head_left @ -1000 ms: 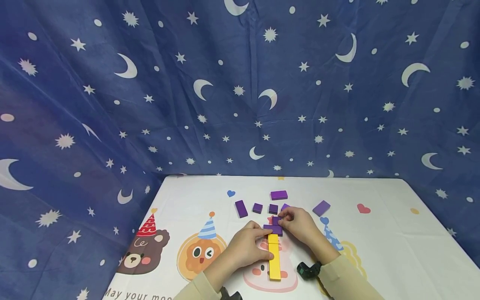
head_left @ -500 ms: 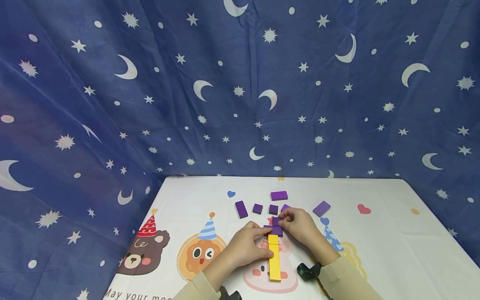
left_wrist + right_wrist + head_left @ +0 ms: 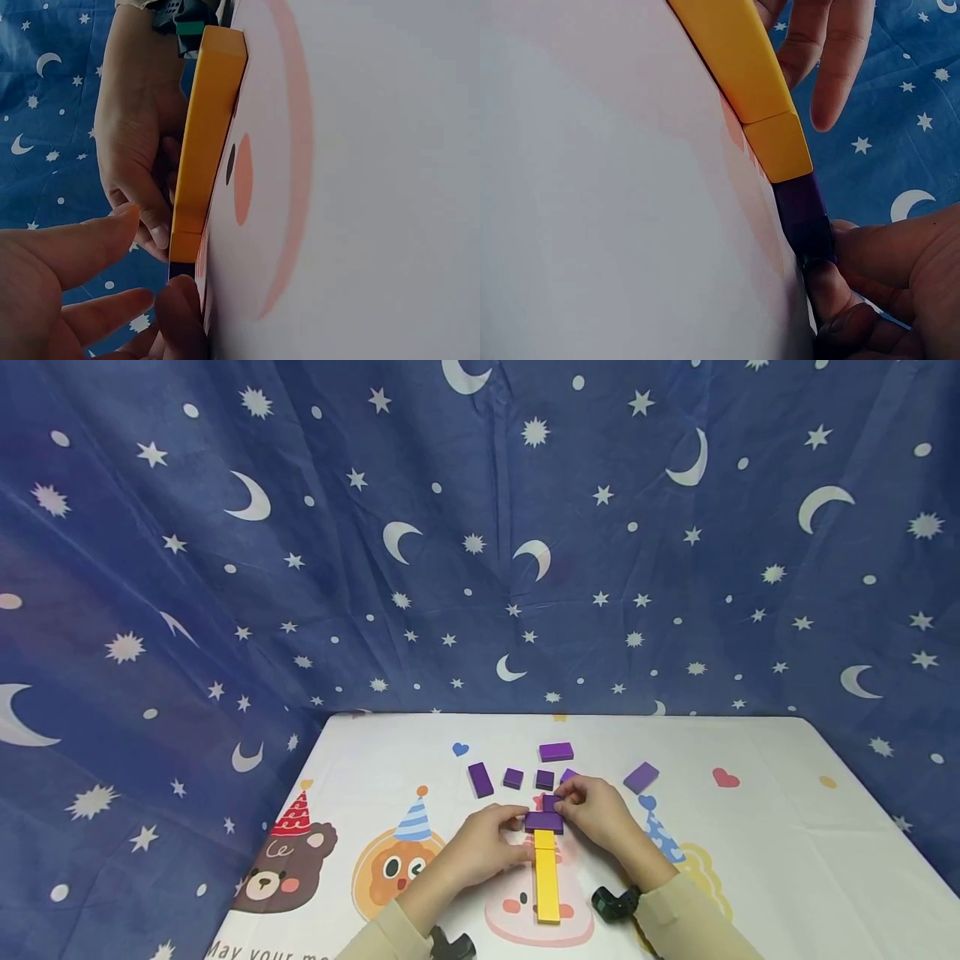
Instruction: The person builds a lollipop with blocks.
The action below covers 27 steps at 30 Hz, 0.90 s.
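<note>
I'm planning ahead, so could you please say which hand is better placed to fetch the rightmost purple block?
Probably the right hand: it is nearer the rightmost purple block, though it grips a small purple block; the left hand lies left of the yellow blocks.

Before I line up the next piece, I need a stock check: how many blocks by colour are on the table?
Purple blocks: 8, counting partly hidden ones
Yellow blocks: 2
Total in view: 10

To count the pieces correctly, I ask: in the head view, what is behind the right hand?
A purple block peeks out beyond the right hand. The hand covers the rest; its full shape cannot be seen.
</note>
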### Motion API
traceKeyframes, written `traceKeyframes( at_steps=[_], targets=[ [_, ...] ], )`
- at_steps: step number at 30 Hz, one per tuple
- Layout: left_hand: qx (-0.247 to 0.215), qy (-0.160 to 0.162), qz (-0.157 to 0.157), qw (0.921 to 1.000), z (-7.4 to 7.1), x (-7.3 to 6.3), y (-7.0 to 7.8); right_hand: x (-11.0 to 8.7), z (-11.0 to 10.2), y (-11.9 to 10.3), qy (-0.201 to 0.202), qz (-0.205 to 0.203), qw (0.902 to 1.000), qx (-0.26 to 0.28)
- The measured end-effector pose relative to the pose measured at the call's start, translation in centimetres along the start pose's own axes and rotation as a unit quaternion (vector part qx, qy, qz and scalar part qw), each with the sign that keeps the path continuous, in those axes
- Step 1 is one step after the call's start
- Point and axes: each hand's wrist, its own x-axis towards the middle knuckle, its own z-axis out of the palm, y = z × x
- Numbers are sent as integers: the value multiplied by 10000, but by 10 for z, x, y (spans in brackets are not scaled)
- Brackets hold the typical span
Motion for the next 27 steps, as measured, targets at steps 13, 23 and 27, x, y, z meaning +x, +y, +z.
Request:
traceKeyframes(
  at_steps=[13, 23, 27],
  targets=[
    [-621, 307, -13, 9976, -16, 6, -6, 0, 1, -1, 58, 11, 10000, -20],
    [-403, 786, 150, 9960, -34, 22, -10, 1, 3, 2, 20, -35, 10000, -18],
    [-396, 897, 145, 9951, -37, 29, -12, 1, 3, 2, 37, -58, 10000, -19]
  ],
)
